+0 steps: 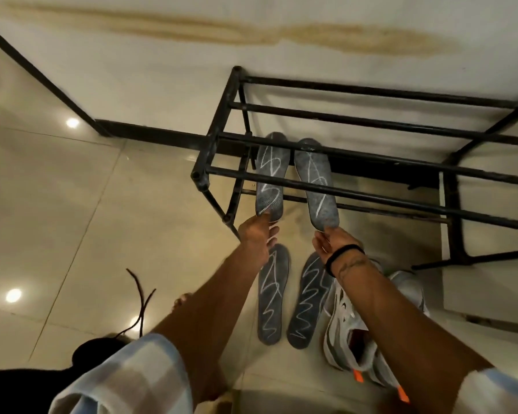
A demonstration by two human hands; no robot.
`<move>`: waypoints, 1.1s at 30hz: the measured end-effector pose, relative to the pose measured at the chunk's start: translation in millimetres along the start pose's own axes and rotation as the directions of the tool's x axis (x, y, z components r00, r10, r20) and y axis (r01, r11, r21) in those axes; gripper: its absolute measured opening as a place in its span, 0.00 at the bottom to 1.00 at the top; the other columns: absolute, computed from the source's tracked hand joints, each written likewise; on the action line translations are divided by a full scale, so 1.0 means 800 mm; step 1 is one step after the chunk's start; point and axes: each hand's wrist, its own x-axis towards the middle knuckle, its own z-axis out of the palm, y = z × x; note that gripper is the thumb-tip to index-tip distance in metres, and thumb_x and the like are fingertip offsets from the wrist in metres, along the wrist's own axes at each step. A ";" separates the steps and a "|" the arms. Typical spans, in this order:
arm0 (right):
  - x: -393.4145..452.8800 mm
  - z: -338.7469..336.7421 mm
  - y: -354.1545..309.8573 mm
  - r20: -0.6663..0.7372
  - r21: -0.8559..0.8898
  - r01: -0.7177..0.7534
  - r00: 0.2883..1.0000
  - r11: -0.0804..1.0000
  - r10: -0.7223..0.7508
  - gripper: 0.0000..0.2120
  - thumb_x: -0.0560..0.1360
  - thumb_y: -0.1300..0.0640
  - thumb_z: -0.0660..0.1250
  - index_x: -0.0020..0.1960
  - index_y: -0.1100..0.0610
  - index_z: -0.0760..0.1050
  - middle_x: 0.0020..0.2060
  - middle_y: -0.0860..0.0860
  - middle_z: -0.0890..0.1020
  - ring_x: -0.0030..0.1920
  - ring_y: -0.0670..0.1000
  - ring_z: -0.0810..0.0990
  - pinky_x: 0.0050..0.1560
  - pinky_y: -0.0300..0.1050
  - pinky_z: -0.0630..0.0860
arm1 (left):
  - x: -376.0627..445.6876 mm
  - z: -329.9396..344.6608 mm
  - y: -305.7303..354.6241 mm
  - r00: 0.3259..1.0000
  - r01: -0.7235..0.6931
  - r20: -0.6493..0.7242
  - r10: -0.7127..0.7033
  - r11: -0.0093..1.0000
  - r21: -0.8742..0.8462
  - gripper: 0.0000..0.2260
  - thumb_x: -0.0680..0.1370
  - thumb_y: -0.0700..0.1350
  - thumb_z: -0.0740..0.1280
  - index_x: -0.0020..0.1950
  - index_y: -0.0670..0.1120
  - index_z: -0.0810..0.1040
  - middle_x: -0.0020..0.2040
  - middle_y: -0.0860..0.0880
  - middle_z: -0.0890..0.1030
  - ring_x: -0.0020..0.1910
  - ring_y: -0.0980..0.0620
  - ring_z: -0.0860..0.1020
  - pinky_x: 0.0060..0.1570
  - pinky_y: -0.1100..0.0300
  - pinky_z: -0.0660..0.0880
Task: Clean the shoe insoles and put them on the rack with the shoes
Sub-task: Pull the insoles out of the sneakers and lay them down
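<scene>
Both arms outstretched, left hand (256,234) and right hand (331,242) each grip insoles (319,186).

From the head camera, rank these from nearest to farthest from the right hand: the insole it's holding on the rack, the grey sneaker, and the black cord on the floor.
1. Insole on the rack, pinched by the right hand.
2. Grey sneaker, on the floor below that forearm.
3. Black cord, far left on the floor.

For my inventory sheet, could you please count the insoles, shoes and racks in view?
Insoles: 4, two on the rack, two on the floor
Shoes: 2
Racks: 1
Total: 7
</scene>
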 end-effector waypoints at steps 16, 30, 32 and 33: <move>-0.240 -0.117 0.110 0.101 0.167 -0.161 0.984 0.973 0.146 0.07 0.82 0.67 0.61 0.46 0.63 0.74 0.25 0.55 0.81 0.25 0.47 0.81 0.24 0.38 0.78 | -0.246 -0.118 -0.131 0.992 0.085 -0.084 -0.094 0.990 -0.112 0.06 0.81 0.44 0.70 0.56 0.43 0.82 0.45 0.43 0.86 0.40 0.48 0.81 0.37 0.59 0.74; -0.323 -0.110 0.199 0.123 -0.070 -0.213 0.968 0.975 0.220 0.06 0.81 0.68 0.62 0.46 0.64 0.74 0.36 0.58 0.79 0.38 0.52 0.77 0.20 0.41 0.77 | -0.302 -0.248 -0.132 0.958 -0.035 -0.284 -0.041 0.966 -0.257 0.05 0.83 0.41 0.66 0.49 0.49 0.78 0.44 0.45 0.83 0.35 0.50 0.76 0.32 0.60 0.71; -0.316 -0.088 0.206 0.122 -0.123 -0.212 0.966 0.970 0.227 0.05 0.81 0.68 0.62 0.47 0.64 0.74 0.39 0.58 0.78 0.39 0.51 0.77 0.19 0.40 0.76 | -0.290 -0.266 -0.119 0.941 -0.045 -0.334 -0.054 0.958 -0.282 0.05 0.82 0.41 0.67 0.57 0.45 0.79 0.43 0.43 0.83 0.31 0.50 0.76 0.27 0.62 0.70; -0.310 -0.074 0.211 0.127 -0.146 -0.209 0.965 0.967 0.228 0.05 0.81 0.68 0.62 0.47 0.64 0.74 0.39 0.58 0.78 0.39 0.51 0.77 0.19 0.39 0.76 | -0.283 -0.276 -0.111 0.938 -0.038 -0.340 -0.062 0.960 -0.279 0.07 0.82 0.41 0.68 0.59 0.42 0.79 0.41 0.43 0.82 0.30 0.50 0.75 0.24 0.63 0.69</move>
